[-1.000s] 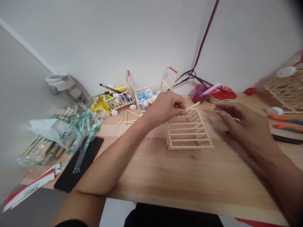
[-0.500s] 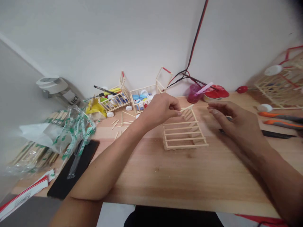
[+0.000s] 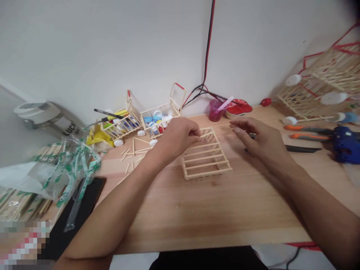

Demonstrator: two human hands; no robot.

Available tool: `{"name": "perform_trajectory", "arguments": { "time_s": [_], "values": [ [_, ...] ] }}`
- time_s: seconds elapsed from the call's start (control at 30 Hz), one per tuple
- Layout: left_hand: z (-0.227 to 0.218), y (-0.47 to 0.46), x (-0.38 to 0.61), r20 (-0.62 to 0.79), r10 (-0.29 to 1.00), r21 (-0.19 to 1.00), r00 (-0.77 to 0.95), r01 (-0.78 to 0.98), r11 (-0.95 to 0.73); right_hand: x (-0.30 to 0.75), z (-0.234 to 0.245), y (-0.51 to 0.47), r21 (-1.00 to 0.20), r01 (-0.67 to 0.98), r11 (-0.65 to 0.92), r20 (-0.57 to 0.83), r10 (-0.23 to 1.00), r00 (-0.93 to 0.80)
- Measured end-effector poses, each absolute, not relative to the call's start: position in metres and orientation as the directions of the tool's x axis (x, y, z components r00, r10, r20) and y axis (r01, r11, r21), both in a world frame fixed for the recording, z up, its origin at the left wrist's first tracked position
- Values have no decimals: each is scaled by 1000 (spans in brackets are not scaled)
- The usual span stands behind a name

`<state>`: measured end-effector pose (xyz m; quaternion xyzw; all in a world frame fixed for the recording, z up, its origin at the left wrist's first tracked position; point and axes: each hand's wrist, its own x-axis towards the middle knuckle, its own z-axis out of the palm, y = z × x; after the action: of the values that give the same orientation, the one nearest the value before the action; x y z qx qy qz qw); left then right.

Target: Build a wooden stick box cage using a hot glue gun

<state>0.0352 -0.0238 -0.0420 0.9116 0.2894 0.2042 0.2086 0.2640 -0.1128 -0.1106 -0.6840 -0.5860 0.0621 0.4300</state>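
**Left grip:** the left hand [image 3: 177, 138] has its fingers curled together, just beside the far corner of the frame; whether they clench anything cannot be told.

**Right grip:** the right hand [image 3: 261, 140] is released, fingers spread, hovering above the bench right of the frame.

**Frame:** a flat, ladder-like frame of pale wooden sticks [image 3: 208, 173] lies on the light wooden bench [image 3: 225, 213], between the hands.

**Behind:** loose wooden sticks [image 3: 129, 152] lie by two small stick crates, one full of plastic bottle caps [image 3: 157, 122]. A magenta plastic cup [image 3: 215, 110] stands beside a red-filled bowl [image 3: 239, 107].

**Right:** a blue glue gun [image 3: 344, 144], orange-handled knives [image 3: 306, 128] and a large stick structure [image 3: 329, 78].

**Left:** green-printed plastic packets [image 3: 75, 165] partly cover a black mat [image 3: 92, 191].
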Motion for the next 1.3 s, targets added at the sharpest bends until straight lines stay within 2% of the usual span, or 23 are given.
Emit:
{"name": "perform_trajectory", "arguments": {
  "time_s": [0.27, 1.3],
  "values": [
    [-47, -25, 35, 250, 572, 482, 781, 412, -773, 266, -113, -111, -645, 761, 69, 442, 846, 297],
    [-50, -29, 39, 265, 574, 450, 775, 427, -784, 266, -116, -110, -634, 769, 82, 443, 853, 275]
  ]
}}
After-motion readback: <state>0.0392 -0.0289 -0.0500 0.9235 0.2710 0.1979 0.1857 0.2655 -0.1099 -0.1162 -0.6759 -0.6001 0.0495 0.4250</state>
